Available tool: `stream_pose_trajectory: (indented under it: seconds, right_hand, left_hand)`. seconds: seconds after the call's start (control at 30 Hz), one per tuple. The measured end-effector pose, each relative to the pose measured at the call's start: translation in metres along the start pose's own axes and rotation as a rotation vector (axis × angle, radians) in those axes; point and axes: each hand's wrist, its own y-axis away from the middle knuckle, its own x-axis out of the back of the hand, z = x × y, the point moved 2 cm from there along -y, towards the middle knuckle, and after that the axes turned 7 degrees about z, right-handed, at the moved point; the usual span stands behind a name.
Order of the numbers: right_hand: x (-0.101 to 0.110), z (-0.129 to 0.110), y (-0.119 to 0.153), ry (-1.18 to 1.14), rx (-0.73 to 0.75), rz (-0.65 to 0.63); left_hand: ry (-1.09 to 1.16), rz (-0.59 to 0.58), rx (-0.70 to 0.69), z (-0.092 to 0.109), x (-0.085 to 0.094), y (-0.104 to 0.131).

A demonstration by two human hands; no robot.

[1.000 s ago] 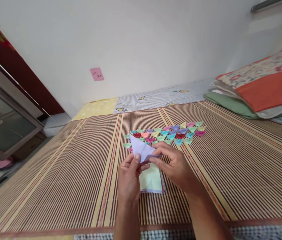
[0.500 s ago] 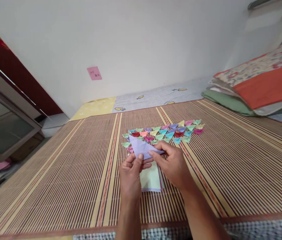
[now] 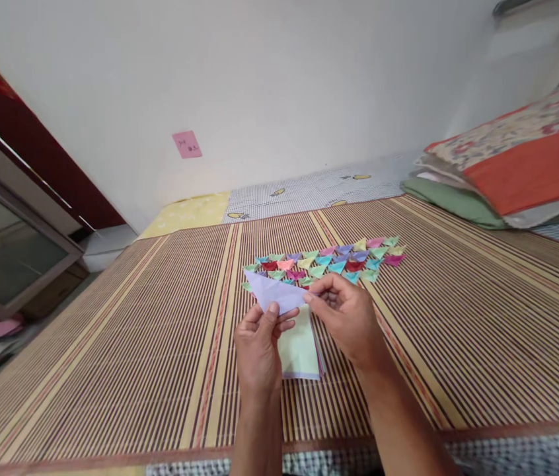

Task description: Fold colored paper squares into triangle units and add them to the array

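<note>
A lavender sheet of origami paper point(image 3: 275, 291), folded into a triangle, is held up between both hands. My left hand point(image 3: 260, 334) pinches its lower corner, thumb in front and fingers behind. My right hand point(image 3: 346, 317) grips the right-hand point between thumb and forefinger. Below the hands lies a stack of square paper point(image 3: 302, 350) with a pale green sheet on top, partly covered by my left fingers. Just beyond the triangle, rows of small folded paper boats point(image 3: 318, 270) in many colours lie on the striped mat point(image 3: 170, 344); the triangle hides some of them.
Folded bedding point(image 3: 522, 165) in orange, floral and green is piled at the right. A checked sheet point(image 3: 304, 188) and a yellow cloth point(image 3: 185, 213) show beyond the mat. A pink note point(image 3: 187, 144) is on the white wall. At the left stands a glass-fronted cabinet point(image 3: 6, 244).
The lavender triangle has tilted and shifted slightly left, its long edge now flatter. My right hand has moved a little right along with the point it grips; my left hand stays almost in place.
</note>
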Motion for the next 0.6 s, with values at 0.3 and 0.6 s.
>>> stream_pose_trajectory:
  seconds: [0.3,0.6]
  right_hand:
    - [0.012,0.01,-0.009,-0.107,-0.087,0.059]
    - [-0.003,0.0,0.0,-0.006,-0.048,-0.19]
  left_hand:
    - [-0.038,0.005,-0.089,0.003,0.003,-0.002]
    - [-0.073,-0.024,-0.114,-0.004,0.006,-0.001]
